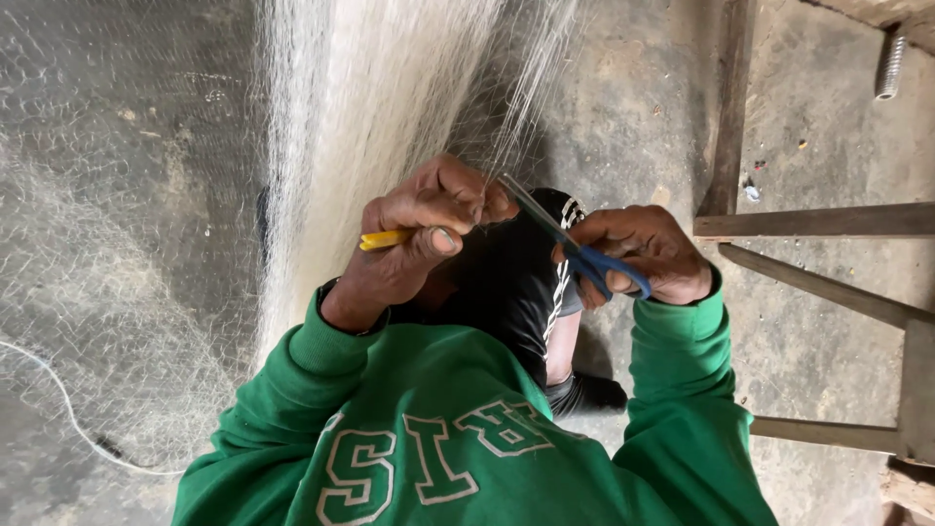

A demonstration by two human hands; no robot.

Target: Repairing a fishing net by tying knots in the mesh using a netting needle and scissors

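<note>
Left hand [429,219] pinches fishing net [370,88] strands and a yellow netting needle [382,239]; right hand [648,253] grips blue-handled scissors [575,248] at strands, apparently uncut.

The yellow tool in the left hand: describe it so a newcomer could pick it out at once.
Start at the pale fishing net hanging down the middle. Below it the left hand pinches the strands, and a slim yellow netting needle pokes out leftward under the thumb. It is the only yellow item; the scissors in the right hand have blue handles.
</note>
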